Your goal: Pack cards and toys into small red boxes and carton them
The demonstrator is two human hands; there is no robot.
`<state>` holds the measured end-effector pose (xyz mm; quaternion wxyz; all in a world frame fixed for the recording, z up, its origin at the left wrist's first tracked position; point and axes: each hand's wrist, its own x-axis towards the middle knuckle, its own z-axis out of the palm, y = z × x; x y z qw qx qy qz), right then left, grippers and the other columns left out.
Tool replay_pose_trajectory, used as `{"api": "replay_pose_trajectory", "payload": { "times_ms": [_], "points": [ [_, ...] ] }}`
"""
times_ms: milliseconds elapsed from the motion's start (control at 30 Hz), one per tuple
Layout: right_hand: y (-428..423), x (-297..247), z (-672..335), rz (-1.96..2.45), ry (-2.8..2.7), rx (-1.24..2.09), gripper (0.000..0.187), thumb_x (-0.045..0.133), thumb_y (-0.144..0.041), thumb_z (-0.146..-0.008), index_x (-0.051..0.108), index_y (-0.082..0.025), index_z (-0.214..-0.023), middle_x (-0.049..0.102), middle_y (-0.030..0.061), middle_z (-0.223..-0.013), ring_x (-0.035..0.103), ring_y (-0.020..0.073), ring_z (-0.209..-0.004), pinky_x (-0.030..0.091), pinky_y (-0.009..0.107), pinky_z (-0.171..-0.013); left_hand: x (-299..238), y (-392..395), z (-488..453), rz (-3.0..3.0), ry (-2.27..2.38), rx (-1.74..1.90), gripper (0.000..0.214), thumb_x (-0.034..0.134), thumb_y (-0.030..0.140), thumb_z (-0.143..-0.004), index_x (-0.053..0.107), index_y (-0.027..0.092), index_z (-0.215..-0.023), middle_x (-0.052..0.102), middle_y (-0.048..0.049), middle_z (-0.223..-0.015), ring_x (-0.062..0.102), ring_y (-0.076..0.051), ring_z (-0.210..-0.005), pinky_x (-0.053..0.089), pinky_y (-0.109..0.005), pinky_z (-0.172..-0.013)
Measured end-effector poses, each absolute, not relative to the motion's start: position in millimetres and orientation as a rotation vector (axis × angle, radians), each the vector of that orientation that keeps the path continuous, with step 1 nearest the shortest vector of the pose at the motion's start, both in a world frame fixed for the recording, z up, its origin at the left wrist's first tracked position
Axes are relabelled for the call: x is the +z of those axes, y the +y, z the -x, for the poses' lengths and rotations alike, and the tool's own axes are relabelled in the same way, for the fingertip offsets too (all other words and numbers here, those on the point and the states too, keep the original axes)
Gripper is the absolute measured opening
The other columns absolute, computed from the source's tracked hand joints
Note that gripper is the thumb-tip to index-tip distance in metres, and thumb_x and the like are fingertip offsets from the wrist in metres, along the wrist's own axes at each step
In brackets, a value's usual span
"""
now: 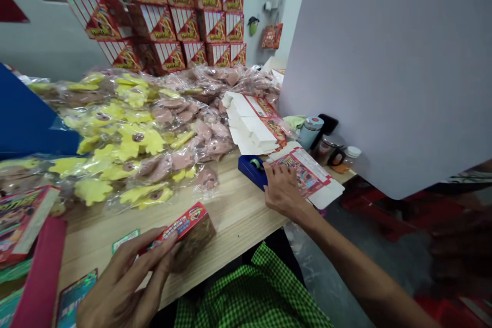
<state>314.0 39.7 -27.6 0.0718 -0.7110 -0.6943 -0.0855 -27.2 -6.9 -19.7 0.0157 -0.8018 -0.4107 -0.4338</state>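
Note:
My left hand (pixel 132 271) is closed around a small red printed box (pixel 198 238), its fingers along the top face. The box is tilted just above the table's front edge. To the right, my right hand (pixel 283 189) is at the near end of a blue tape dispenser (pixel 249 170), fingers bent and drawn together. A roll of tape (pixel 256 164) shows in the dispenser. Whatever the right fingertips pinch is hidden. Flat printed cartons (pixel 313 177) lie beneath and beyond that hand.
Bagged yellow and pink pieces (pixel 134 138) cover the back of the wooden table (pixel 230 220). Red boxes (pixel 157 23) are stacked behind. A light-blue bottle (pixel 310 133) and jars stand right, beside a pale panel (pixel 384 72). Cards and a pink tray (pixel 40 277) lie left.

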Motion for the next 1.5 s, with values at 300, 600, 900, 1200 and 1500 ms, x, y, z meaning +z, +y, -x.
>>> {"api": "replay_pose_trajectory", "payload": {
  "times_ms": [300, 600, 900, 1200, 1500],
  "points": [
    [46.6, -22.9, -324.8, 2.009, -1.525, 0.650, 0.020, 0.058, -0.024, -0.088, 0.071, -0.013, -0.100, 0.071, 0.0151, -0.104, 0.065, 0.0304, -0.099, 0.050, 0.042, -0.089, -10.1, -8.8, 16.4, 2.477, -1.301, -1.413, 0.021, 0.064, 0.027, -0.097, 0.074, 0.028, -0.116, 0.070, -0.0035, -0.112, 0.070, -0.014, -0.086, 0.051, -0.014, -0.041],
    [49.4, -11.3, -324.4, 1.800, -1.102, 1.111, 0.010, 0.061, -0.023, -0.086, 0.053, -0.021, -0.081, 0.067, 0.0005, -0.075, 0.072, 0.0178, -0.063, 0.057, 0.026, -0.056, -11.2, -14.3, 24.5, 2.618, -1.243, -1.313, 0.028, 0.066, 0.021, -0.095, 0.072, 0.026, -0.122, 0.069, -0.0052, -0.119, 0.072, -0.016, -0.092, 0.058, -0.015, -0.049],
    [21.5, -41.8, -321.3, 1.820, -1.200, 0.730, 0.023, 0.060, -0.020, -0.075, 0.046, -0.024, -0.057, 0.060, 0.0024, -0.064, 0.069, 0.0264, -0.086, 0.057, 0.037, -0.079, -9.9, -16.0, 16.4, 2.542, -1.212, -1.257, 0.023, 0.062, 0.022, -0.097, 0.072, 0.024, -0.118, 0.076, -0.0062, -0.117, 0.076, -0.024, -0.096, 0.065, -0.038, -0.090],
    [-29.7, 4.3, -248.6, 1.203, -1.648, 0.783, 0.014, 0.054, -0.023, -0.097, 0.067, -0.022, -0.093, 0.063, -0.0020, -0.066, 0.059, 0.0147, -0.055, 0.044, 0.026, -0.052, -2.2, -18.6, 0.5, 2.476, -1.186, -1.369, 0.022, 0.069, 0.006, -0.089, 0.070, 0.018, -0.108, 0.077, -0.0094, -0.111, 0.076, -0.020, -0.098, 0.064, -0.034, -0.087],
    [-15.9, 15.0, -166.9, 0.890, -1.280, 1.498, 0.084, 0.061, -0.032, -0.094, 0.020, -0.010, -0.164, 0.068, -0.0035, -0.064, 0.062, 0.0138, -0.051, 0.055, 0.027, -0.052, -3.9, -22.6, 2.1, 2.377, -1.376, -1.473, 0.019, 0.068, 0.015, -0.093, 0.056, 0.020, -0.107, 0.079, -0.0076, -0.103, 0.078, -0.018, -0.089, 0.064, -0.026, -0.073]
  ]
}}
